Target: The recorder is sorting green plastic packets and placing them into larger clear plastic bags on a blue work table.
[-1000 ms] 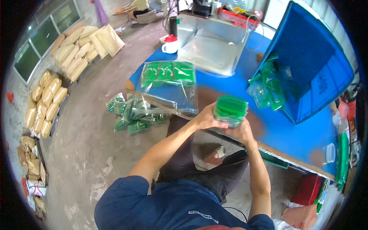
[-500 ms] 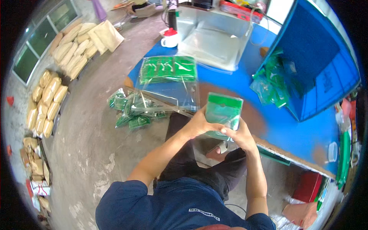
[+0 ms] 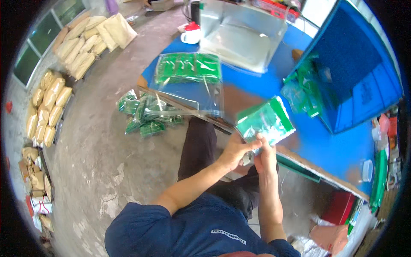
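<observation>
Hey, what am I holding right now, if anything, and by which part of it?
A glossy green pack, held by its near end, closest to your body, with both the left grip and right grip.

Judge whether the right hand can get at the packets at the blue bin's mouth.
Probably not yet: the right hand is occupied with the green pack, though the packets look unblocked.

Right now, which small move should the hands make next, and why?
Probably shift the held green packets left toward the clear plastic bag. The left hand and right hand both hold them, tilted, to the bag's right, while other green packets show through only its far part; its near part lies flat.
</observation>
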`<state>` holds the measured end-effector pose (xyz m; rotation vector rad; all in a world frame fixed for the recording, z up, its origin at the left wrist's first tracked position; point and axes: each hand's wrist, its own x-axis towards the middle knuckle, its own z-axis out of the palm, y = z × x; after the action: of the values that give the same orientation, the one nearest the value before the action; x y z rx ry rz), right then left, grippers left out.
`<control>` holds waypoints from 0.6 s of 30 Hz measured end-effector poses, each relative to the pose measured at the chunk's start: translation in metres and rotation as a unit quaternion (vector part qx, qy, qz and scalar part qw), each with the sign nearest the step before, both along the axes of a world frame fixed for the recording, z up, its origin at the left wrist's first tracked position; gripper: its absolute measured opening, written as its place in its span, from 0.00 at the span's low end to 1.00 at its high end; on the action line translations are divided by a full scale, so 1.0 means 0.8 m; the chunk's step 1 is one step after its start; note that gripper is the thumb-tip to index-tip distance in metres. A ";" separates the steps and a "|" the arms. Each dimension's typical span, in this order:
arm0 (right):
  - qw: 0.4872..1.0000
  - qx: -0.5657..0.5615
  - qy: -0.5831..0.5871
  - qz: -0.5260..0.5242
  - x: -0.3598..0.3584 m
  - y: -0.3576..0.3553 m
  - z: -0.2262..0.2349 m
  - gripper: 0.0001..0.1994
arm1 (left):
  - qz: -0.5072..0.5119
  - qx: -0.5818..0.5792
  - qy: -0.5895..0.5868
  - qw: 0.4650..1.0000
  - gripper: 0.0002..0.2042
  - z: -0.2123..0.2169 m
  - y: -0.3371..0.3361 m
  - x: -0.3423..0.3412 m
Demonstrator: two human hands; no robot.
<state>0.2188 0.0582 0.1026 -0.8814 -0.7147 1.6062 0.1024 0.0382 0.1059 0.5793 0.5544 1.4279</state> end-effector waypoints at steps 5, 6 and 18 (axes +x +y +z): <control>0.985 -0.118 0.068 0.110 0.012 -0.008 -0.016 0.32 | 0.103 0.002 0.081 0.991 0.27 -0.030 -0.012 -0.006; 0.994 -0.080 0.035 0.067 0.006 -0.017 -0.004 0.38 | 0.118 -0.001 0.093 0.989 0.27 -0.038 -0.013 -0.011; 0.748 0.345 -0.522 0.221 0.077 0.004 0.082 0.56 | -0.093 0.184 0.473 0.857 0.58 0.034 -0.027 -0.069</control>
<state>0.2804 0.0616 0.1685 -1.0315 -2.2840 0.9117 0.0475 0.0166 0.1331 1.6371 0.9606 0.9877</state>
